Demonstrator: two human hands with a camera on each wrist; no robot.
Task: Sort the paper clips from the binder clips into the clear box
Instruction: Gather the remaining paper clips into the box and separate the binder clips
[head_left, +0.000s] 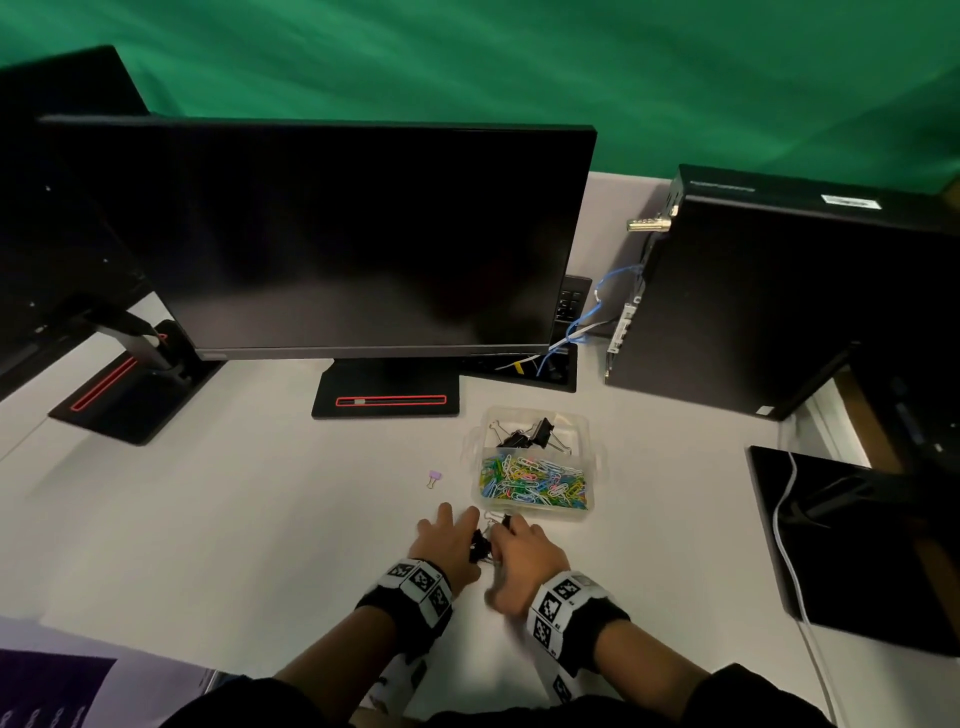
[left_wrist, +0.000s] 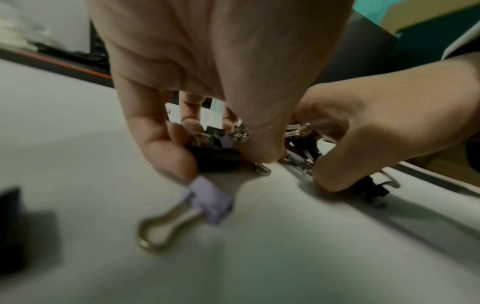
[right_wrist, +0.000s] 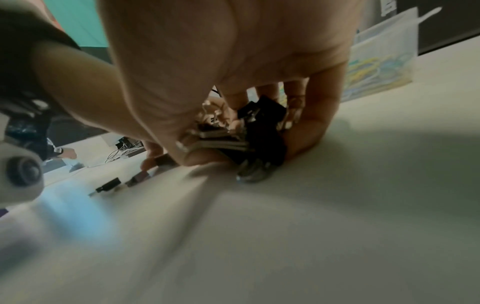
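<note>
The clear box (head_left: 592, 457) stands on the white desk, with black binder clips (head_left: 530, 435) in its far compartment and coloured paper clips (head_left: 535, 480) in its near one. Just in front of it my left hand (head_left: 467, 530) and right hand (head_left: 506, 540) meet over a heap of black binder clips (head_left: 480, 545). In the left wrist view my left hand (left_wrist: 221, 152) curls round the heap (left_wrist: 218, 159), and a small purple binder clip (left_wrist: 207, 203) lies by the little finger. My right hand (right_wrist: 246, 144) grips more black clips (right_wrist: 262, 131). Another purple clip (head_left: 434, 478) lies left of the box.
A dark monitor (head_left: 322, 239) on a black stand (head_left: 384, 402) fills the back of the desk, with a second one at the left. A black computer tower (head_left: 769, 301) with blue cables stands right of the box. A black pad (head_left: 852, 545) lies at the right.
</note>
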